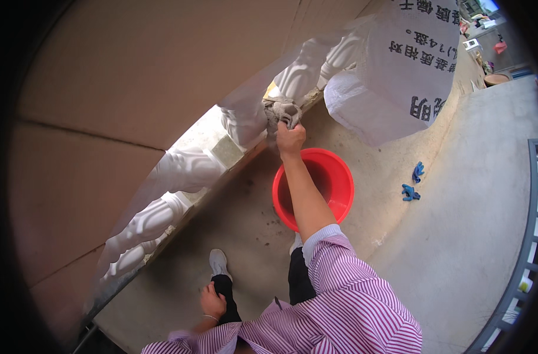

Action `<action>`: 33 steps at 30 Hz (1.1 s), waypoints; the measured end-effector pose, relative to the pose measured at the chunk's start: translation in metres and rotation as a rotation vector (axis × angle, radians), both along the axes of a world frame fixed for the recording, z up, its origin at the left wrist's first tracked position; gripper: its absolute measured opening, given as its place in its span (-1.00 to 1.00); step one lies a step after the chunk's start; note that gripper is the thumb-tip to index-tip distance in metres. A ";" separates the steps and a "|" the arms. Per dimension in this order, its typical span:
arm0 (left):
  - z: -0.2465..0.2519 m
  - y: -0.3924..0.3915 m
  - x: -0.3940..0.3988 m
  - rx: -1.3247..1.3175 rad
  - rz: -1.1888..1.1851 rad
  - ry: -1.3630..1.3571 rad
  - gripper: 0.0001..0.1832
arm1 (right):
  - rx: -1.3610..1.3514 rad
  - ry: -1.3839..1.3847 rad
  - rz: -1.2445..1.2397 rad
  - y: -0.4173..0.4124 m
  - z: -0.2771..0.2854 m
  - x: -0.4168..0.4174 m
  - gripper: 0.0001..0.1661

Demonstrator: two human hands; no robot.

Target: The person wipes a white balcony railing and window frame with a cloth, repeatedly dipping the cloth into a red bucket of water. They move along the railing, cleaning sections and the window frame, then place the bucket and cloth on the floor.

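A bunched grey cloth (283, 110) is gripped in my right hand (291, 138), and it rests against the lower part of the white balusters (244, 119) beneath a broad tan rail (96, 88). Under my right forearm stands a red plastic basin (346, 186); its inside is partly in shadow, so its contents cannot be told. My left hand (213, 301) hangs low near my left leg, with its fingers slightly curled and nothing seen in it. The palm side of that hand is hidden.
A white woven sack (393, 88) bearing print leans at the balusters beyond the basin. Two blue work gloves (410, 193) (418, 171) lie on the concrete floor (450, 221). A grey metal railing (519, 270) curves along the right side. My shoes stand near the basin.
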State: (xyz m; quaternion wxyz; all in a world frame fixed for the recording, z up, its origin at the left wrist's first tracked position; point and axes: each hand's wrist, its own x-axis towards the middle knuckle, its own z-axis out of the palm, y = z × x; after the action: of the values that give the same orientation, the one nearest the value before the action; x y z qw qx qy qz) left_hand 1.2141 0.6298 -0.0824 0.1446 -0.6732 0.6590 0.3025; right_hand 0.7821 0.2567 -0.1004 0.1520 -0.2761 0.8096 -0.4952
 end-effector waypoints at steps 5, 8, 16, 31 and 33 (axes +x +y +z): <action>-0.006 0.011 0.010 0.008 -0.191 0.002 -0.42 | -0.180 -0.474 -0.069 0.118 0.012 0.049 -0.69; -0.041 -0.001 -0.014 0.034 -0.181 0.169 -0.43 | -0.025 -0.541 -0.054 0.212 0.023 0.042 -0.68; -0.176 -0.127 -0.195 0.125 0.471 0.695 -0.40 | 0.215 -0.723 -0.232 0.385 0.038 0.008 -0.70; -0.131 -0.151 -0.313 0.438 0.645 0.590 -0.68 | 0.366 -0.647 -0.401 0.440 0.076 -0.064 -0.71; -0.127 -0.133 -0.303 0.668 0.824 0.534 -0.75 | 0.278 -0.687 -0.430 0.437 0.085 -0.071 -0.70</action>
State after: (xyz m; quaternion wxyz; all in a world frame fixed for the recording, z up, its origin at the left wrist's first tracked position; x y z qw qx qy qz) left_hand 0.9110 0.4970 -0.2093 0.0485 -0.6922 0.2262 0.6836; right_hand 0.7108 0.6939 -0.0154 0.3421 0.1031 0.8101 -0.4649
